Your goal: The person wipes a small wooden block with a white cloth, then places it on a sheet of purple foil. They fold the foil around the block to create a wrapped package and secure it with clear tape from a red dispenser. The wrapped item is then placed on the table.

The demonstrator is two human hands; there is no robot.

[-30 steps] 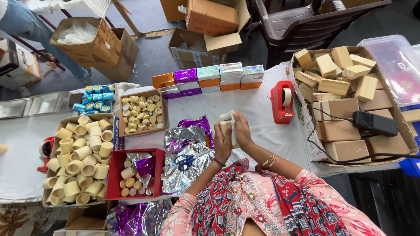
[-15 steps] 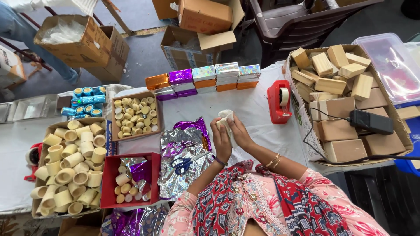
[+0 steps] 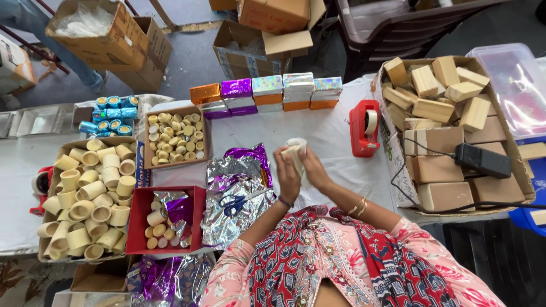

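1. The tube (image 3: 296,150) held between the left hand (image 3: 286,176) and the right hand (image 3: 314,169) is cream-white.
2. Left of the grip, the foil (image 3: 236,196) is silver with purple edges; blue scissors (image 3: 234,203) lie on it.
3. Beyond the grip, the boxes (image 3: 267,94) shine orange, purple, silver.
4. Right of the grip, the tape dispenser (image 3: 363,129) is red.
5. Far left, the tray (image 3: 168,219) is red.
6. The table (image 3: 335,136) is white.
7. The dress (image 3: 341,264) is pink and red, with flowers.

Glossy crinkled foil sheets (image 3: 236,196), matt wooden blocks (image 3: 435,108)
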